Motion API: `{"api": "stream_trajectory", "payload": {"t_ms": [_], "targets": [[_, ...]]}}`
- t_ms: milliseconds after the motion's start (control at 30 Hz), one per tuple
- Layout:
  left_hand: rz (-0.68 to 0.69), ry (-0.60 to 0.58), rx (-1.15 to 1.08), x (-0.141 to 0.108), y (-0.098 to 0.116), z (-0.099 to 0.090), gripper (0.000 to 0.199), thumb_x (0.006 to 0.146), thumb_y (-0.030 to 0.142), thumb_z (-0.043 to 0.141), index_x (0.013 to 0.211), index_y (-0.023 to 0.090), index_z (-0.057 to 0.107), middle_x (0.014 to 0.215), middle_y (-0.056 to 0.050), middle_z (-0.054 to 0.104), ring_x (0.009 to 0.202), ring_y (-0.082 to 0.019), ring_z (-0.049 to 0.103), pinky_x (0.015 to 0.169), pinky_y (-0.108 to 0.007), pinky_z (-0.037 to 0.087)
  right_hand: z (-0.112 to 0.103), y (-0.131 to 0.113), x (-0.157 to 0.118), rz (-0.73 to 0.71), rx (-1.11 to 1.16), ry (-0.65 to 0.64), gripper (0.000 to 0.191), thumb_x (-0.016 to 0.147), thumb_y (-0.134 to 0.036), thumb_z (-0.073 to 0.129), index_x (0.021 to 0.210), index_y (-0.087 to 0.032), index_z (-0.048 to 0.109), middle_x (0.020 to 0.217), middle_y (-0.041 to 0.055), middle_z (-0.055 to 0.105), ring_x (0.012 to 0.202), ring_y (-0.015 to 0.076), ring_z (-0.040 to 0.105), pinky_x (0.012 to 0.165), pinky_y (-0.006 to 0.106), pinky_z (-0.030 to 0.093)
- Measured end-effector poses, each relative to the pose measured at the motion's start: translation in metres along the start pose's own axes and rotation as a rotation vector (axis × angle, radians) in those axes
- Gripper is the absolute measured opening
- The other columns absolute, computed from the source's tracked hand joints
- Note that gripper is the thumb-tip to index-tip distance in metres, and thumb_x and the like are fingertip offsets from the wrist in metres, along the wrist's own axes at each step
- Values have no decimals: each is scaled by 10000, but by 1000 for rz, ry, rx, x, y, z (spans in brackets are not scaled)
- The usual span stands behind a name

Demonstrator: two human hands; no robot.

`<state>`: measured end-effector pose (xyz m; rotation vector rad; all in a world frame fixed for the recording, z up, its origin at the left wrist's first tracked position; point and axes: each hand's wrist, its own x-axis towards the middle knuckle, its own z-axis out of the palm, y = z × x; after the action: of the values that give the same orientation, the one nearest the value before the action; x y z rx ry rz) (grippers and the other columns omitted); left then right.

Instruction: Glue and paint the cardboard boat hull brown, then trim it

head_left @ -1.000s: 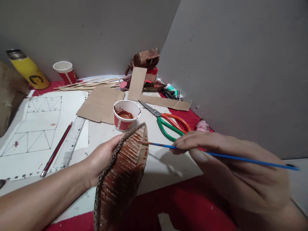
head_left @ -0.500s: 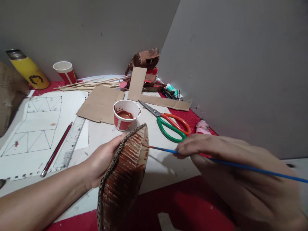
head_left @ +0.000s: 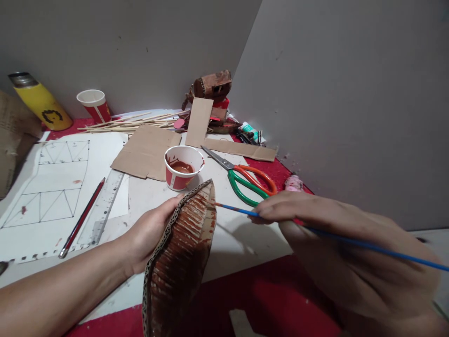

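The left hand (head_left: pixel 142 241) is clamped on the left edge of the shell (head_left: pixel 180 238), its fingers mostly hidden behind; the right hand (head_left: pixel 329 234) has its fingertips together on the brush (head_left: pixel 238 210), whose tip is at the shell's far end. The shell is tilted up at the near middle, over the white sheet (head_left: pixel 224 262) and the red cloth (head_left: pixel 266 290); its ribbed face is largely brown, with pale streaks between the ribs; the far tip and the right margin show bare card with brown spots, so coverage looks well along but incomplete there; the near end runs out of view. The paint cup (head_left: pixel 178 181), holding brown paint, stands just beyond the shell's far tip; the scissors (head_left: pixel 227 164) lie right of the cup, handles near the right hand, so room is tight on that far side; the ruler (head_left: pixel 107 206) and pencil (head_left: pixel 82 217) lie left, beyond the left forearm; the wall (head_left: pixel 351 103) rises beyond the right hand.
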<state>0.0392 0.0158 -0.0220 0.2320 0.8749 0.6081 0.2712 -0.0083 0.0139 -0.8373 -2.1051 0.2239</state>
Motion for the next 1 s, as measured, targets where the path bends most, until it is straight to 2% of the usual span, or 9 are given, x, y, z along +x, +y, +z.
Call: {"api": "stream_trajectory", "payload": {"t_ms": [100,200,267,433,533,633,867,1000], "targets": [[-3,-7,-5,-1,0,0,364,964,356,530,823,119,768,733,-70,777,624,-165,707,637,-244,559,0,1,0,20,-43,-30,265,864,-56,567,1059,-222,635,927,32,745,821,169,730,755,247,605],[-11,4,0,-1,0,0,375,960,368,536,814,112,768,733,-76,777,621,-170,707,638,-250,564,-1,2,1,-24,-47,-56,252,846,-37,563,1018,-205,638,873,32,732,773,158,722,689,217,594],[-16,10,8,-1,0,0,389,965,371,526,810,108,767,726,-80,775,613,-169,703,635,-249,562,-1,3,1,-50,-27,-25,294,826,-16,557,1034,-204,645,863,30,731,751,155,718,687,212,595],[10,-15,-6,0,-1,-1,338,948,374,563,848,130,775,757,-70,784,664,-167,718,668,-238,563,2,5,1,-49,-1,-38,329,831,-14,570,1086,-214,624,928,34,732,845,167,726,782,237,598],[8,1,3,0,-1,-1,318,934,363,580,851,125,773,754,-72,782,649,-170,713,659,-248,564,2,6,0,-45,-18,-60,307,832,-15,563,1061,-212,619,904,34,725,822,160,722,749,229,595],[-9,10,27,1,0,-1,346,949,359,551,876,103,772,763,-94,781,647,-177,713,663,-255,566,0,5,1,-52,-10,-26,323,820,-7,551,1064,-203,634,890,38,727,788,158,716,717,218,597],[1,-10,-4,2,-1,-1,329,942,368,567,840,130,770,750,-74,782,641,-174,713,652,-252,567,2,2,0,-33,-25,-48,302,851,-20,550,1075,-211,613,924,41,722,843,170,719,749,256,606],[-18,11,18,1,-1,-1,353,942,380,559,873,109,774,786,-91,788,654,-180,716,646,-254,566,-1,3,-2,-31,-37,-2,332,815,2,553,1059,-205,638,889,42,733,787,178,724,722,253,609]]}}
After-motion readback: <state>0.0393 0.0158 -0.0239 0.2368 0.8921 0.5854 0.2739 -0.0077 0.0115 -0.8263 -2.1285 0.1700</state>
